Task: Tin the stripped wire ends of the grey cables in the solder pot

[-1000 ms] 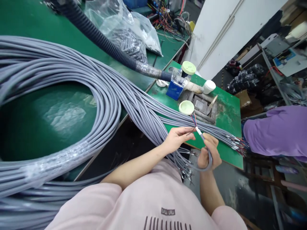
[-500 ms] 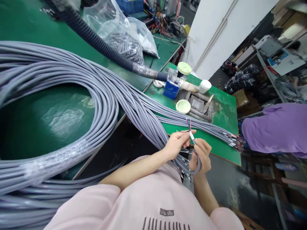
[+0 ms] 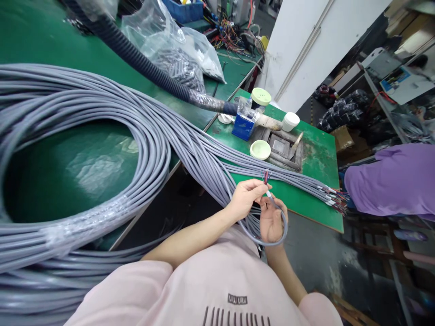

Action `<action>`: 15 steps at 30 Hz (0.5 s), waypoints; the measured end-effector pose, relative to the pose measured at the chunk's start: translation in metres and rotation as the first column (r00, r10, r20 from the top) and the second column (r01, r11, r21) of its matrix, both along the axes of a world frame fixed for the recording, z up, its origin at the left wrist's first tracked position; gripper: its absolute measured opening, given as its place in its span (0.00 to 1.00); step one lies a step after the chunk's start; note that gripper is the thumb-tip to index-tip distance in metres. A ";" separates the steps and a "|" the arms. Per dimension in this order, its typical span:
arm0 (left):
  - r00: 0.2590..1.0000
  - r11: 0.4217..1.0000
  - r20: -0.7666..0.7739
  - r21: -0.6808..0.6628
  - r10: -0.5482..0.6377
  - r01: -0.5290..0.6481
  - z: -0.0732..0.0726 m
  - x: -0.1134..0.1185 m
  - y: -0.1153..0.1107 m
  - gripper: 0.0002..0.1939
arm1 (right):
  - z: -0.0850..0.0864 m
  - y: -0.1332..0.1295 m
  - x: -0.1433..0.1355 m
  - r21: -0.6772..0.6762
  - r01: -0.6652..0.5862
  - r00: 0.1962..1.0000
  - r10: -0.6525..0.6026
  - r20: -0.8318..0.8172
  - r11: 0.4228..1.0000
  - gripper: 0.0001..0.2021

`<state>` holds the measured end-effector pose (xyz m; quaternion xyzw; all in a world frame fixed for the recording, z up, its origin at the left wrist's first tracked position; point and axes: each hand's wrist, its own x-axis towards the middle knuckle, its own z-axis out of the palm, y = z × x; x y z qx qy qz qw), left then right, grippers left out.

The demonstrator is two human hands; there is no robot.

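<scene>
The right hand [image 3: 271, 222] is closed around one thin grey round cable [image 3: 283, 226]. The cable curls in a loop under this hand and comes up through it, so its end points up and a little away from the person. A short white bit sits just above the fingers, and the small coloured wires [image 3: 265, 175] stick out of the top like a tiny brush.

The left hand [image 3: 245, 199] is just beside the right one, on its left. Its thumb and finger are pinched together right at the bottom of the coloured wires, so the wire tips stand just above this grip. Both hands are touching the same cable end, and the left hand is the one nearer the tips. The hands are held in the air, in front of the edge of the green tabletop [image 3: 316, 158], not resting on it.

Behind them, a big bundle of many grey cables [image 3: 146, 131] runs across the tabletop. Their ends [image 3: 335, 199] fan out to the right, well apart from the hands. A round pale green lid [image 3: 260, 149] lies near, past the wire tips.
</scene>
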<state>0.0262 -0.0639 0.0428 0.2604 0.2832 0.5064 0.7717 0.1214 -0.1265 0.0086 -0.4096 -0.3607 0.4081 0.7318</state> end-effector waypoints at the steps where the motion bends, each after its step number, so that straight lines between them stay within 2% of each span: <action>1: 1.000 1.000 -0.003 -0.007 0.009 -0.009 0.001 0.000 0.000 0.17 | 0.000 0.000 0.000 -0.010 -0.008 1.000 0.008 -0.003 1.000 0.09; 11: 0.999 0.999 -0.010 0.019 0.048 -0.048 0.000 0.000 0.002 0.17 | 0.000 0.000 -0.001 -0.025 -0.040 0.999 0.040 -0.003 0.999 0.09; 15: 0.999 0.999 -0.002 0.014 0.044 -0.044 -0.003 0.000 0.002 0.16 | -0.003 -0.001 -0.001 -0.044 -0.009 0.999 0.011 0.043 0.999 0.09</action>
